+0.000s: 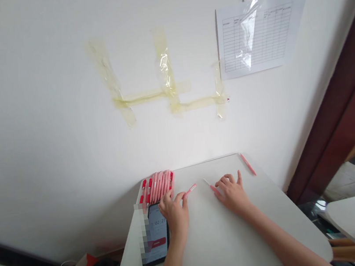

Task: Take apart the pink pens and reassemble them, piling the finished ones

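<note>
**Two pink pen parts are held apart at the white table (214,243)**

The step in hand, judged to be the handling of a pen in two parts, is best done with a light pinch. Pressure is better put on the thick pink body than on the thin end, which could be bent by a sideways push. The facing ends are best left uncovered by the fingers, so that both can be seen.

A short pink piece (191,189) is pinched by the left hand (176,211), with thumb and forefinger closed on one end and the rest projected rightward past the fingertips. A pink barrel (215,190) is gripped by the right hand (232,193), its thumb and nearest fingers drawn together and its little finger raised. A slim white rod (206,182) is pointed from the barrel away from the body and leftward, beyond the fingertips. Whether either part is rested on the surface cannot be told from this view.

A row of pens (160,186) is set just beyond the left hand, a phone (156,238) is partly covered by it, and a lone pen (248,164) is placed near the right edge.
</note>
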`<state>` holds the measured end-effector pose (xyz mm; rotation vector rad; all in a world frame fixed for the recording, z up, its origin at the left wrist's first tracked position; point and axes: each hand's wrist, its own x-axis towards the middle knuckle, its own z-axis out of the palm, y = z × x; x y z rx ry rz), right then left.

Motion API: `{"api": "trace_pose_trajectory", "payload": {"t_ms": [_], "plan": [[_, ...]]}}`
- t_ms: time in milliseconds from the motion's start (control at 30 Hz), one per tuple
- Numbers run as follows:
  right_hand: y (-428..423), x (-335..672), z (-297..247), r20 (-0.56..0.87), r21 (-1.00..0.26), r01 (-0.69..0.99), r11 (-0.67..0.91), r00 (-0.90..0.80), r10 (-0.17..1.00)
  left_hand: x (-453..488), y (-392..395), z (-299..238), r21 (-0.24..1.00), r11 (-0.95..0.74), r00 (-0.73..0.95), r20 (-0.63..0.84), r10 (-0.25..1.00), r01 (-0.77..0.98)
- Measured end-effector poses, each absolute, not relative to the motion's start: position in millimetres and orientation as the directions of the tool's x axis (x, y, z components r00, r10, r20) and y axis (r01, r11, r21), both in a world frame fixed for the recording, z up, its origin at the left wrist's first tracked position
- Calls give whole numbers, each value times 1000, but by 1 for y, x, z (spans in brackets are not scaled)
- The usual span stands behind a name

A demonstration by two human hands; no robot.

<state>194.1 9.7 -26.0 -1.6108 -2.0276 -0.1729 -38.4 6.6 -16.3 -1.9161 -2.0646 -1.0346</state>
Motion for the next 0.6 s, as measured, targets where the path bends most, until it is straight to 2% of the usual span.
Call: {"api": "trace_pose_trajectory", "payload": {"t_ms": [233, 600], "plan": [[8, 197, -28, 507, -201, 945, 258, -125, 853, -37, 4, -13, 380, -37, -174, 505, 846, 924], [13, 207, -33, 515, -289, 919, 267, -86, 853, -38, 5, -17, 394, -65, -160, 513, 843, 917]]}}
